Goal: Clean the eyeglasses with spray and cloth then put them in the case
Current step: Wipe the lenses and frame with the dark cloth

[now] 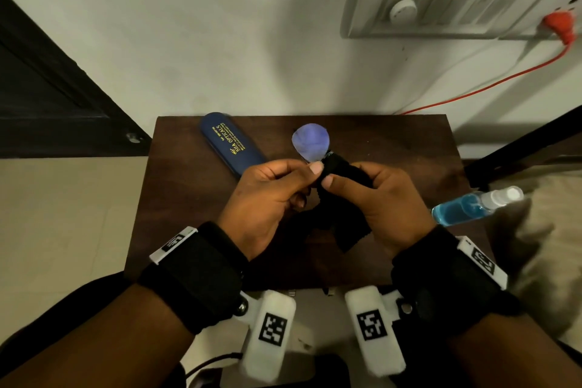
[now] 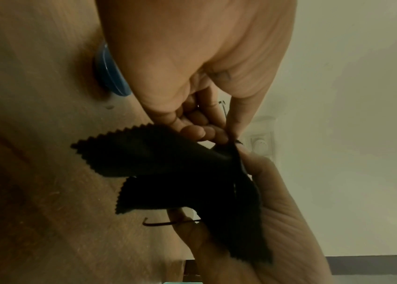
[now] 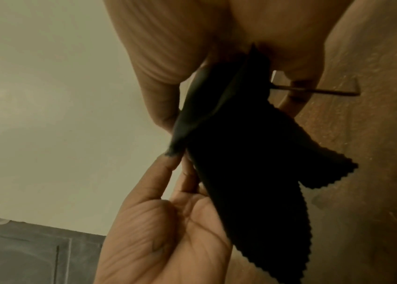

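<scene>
**Dark wooden table**

The table (image 1: 393, 148) carries a closed blue case (image 1: 231, 146) lying at eleven o'clock, and a spray bottle (image 1: 469, 204) of blue liquid lying on its side at three o'clock, overhanging the edge.

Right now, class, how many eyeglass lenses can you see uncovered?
1: a bluish lens sticks up above the left hand. The other is probably hidden inside the black cloth the right hand holds.

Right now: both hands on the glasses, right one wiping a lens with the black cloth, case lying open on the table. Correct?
Not quite: the case is closed, lying flat on the table, as the head view shows. The rest holds: left hand grips the eyeglasses, right hand pinches the black cloth over a lens.
</scene>
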